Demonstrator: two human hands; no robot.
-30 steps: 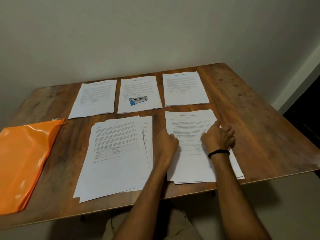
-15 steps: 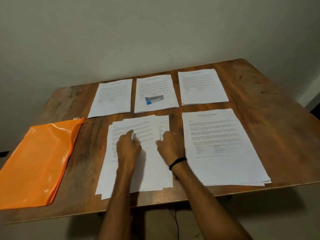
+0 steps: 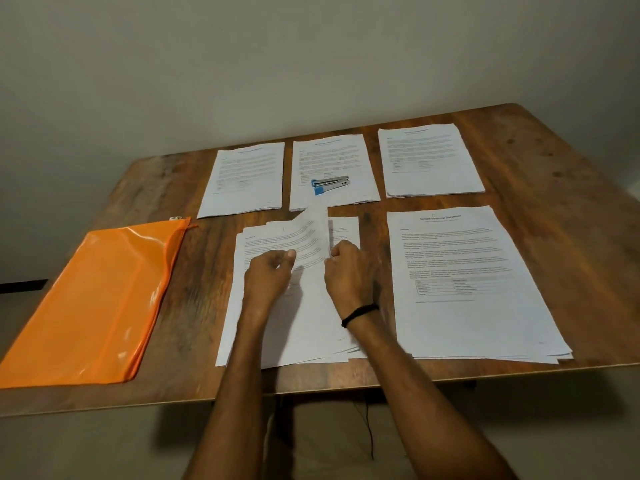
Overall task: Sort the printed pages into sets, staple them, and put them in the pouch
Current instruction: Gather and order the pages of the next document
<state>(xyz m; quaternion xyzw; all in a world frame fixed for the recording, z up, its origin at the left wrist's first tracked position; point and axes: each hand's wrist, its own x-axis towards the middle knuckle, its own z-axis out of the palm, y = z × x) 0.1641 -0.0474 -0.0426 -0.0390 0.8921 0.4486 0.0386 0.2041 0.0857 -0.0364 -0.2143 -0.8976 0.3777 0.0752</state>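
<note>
orange pouch [image 3: 93, 299] lies flat at the left of the table [image 3: 554, 188], well apart from the papers. left hand [image 3: 270, 277] is curled up tight, thumb on the face of the top sheet [image 3: 308, 235] of the loose pile [image 3: 306, 323]; looks like a pinch. the sheet is buckled up off the pile between both hands. right hand [image 3: 349, 268] is closed narrow too, nipping the sheet's right edge, with a black band [image 3: 360, 315] on the wrist. just right sits the front stack [image 3: 467, 289], headed "sample financial statement"; the rest is too small to read. behind are the back-left stack [image 3: 246, 181], back-middle stack [image 3: 332, 157] with a blue and silver stapler [image 3: 329, 186] on it, and back-right stack [image 3: 429, 161]. worn brown wood table, plain pale wall [image 3: 311, 64].
</note>
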